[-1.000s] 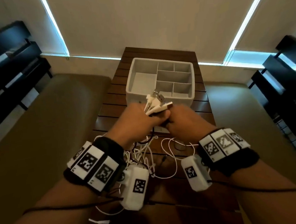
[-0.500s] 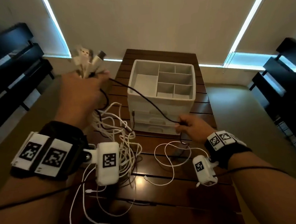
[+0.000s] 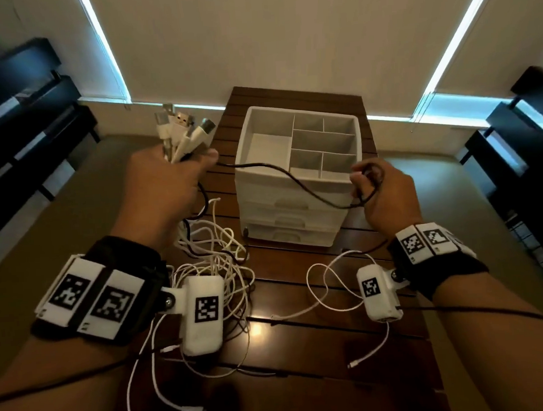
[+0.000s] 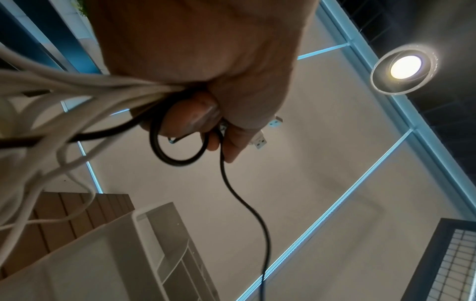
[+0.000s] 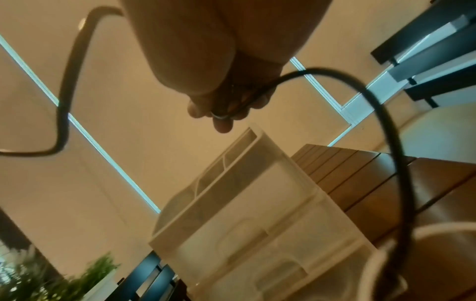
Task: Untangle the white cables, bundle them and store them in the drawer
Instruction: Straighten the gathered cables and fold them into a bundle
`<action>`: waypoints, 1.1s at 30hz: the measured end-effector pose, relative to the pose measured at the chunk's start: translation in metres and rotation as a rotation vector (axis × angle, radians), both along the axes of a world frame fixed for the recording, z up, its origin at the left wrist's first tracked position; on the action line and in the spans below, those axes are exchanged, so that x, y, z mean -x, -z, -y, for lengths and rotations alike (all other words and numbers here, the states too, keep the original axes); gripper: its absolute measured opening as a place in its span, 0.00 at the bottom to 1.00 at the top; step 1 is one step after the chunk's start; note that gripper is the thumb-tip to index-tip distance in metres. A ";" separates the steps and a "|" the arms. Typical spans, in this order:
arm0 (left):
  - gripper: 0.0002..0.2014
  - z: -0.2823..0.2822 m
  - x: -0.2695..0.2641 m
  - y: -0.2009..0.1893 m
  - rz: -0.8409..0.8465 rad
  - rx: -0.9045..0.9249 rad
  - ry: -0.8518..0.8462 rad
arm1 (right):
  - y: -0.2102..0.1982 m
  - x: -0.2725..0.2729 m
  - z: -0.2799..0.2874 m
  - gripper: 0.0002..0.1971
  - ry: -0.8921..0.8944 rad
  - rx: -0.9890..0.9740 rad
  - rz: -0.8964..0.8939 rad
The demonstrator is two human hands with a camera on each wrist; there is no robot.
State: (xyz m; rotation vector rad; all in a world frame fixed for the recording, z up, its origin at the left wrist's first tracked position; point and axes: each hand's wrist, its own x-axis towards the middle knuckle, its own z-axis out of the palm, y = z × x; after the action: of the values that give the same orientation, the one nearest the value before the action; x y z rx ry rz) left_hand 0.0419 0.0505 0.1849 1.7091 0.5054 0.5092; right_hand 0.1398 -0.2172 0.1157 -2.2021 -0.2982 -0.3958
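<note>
Left hand [image 3: 164, 186] raised left of the drawer unit [image 3: 297, 178], fingers clamped on a bunch of white cables [image 3: 180, 134], plugs up; the rest trails in a tangle onto the worktop [image 3: 306, 378]. Right hand [image 3: 387, 192] fingers pinch a black cable [image 3: 281, 181] spanning both hands.

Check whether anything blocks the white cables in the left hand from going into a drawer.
Yes. All three drawers are closed, and a black cable, held by the right hand, is mixed in with the white cables that the left hand grips.
</note>
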 end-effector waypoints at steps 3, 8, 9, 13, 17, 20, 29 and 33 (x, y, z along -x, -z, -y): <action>0.06 0.005 -0.001 0.004 -0.056 -0.022 0.034 | -0.004 0.003 0.002 0.02 -0.073 0.121 0.085; 0.08 0.013 0.002 0.006 -0.060 -0.067 0.100 | 0.000 0.004 0.007 0.03 -0.125 0.239 -0.071; 0.07 0.014 0.003 0.006 -0.065 -0.079 0.110 | -0.001 0.003 0.007 0.04 -0.125 0.258 -0.126; 0.07 0.020 0.003 0.008 -0.068 -0.113 0.153 | 0.001 0.005 0.002 0.06 -0.241 0.580 -0.470; 0.07 0.020 0.002 0.009 -0.080 -0.159 0.142 | 0.000 0.007 -0.001 0.05 -0.183 0.487 -0.463; 0.05 0.030 0.001 0.009 -0.083 -0.180 0.181 | -0.002 0.013 -0.014 0.07 -0.226 0.637 -0.412; 0.18 0.072 0.002 0.027 -0.226 -0.291 0.643 | -0.039 0.028 -0.068 0.03 -0.300 0.529 -0.218; 0.13 0.070 0.001 0.032 -0.164 -0.228 0.533 | -0.040 0.030 -0.066 0.07 -0.354 0.448 -0.234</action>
State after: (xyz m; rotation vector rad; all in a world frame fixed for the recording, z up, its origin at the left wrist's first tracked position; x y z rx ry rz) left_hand 0.0413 -0.0195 0.1525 2.0201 0.0912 0.0408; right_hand 0.1097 -0.1510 0.1560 -2.5310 -0.6870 0.1388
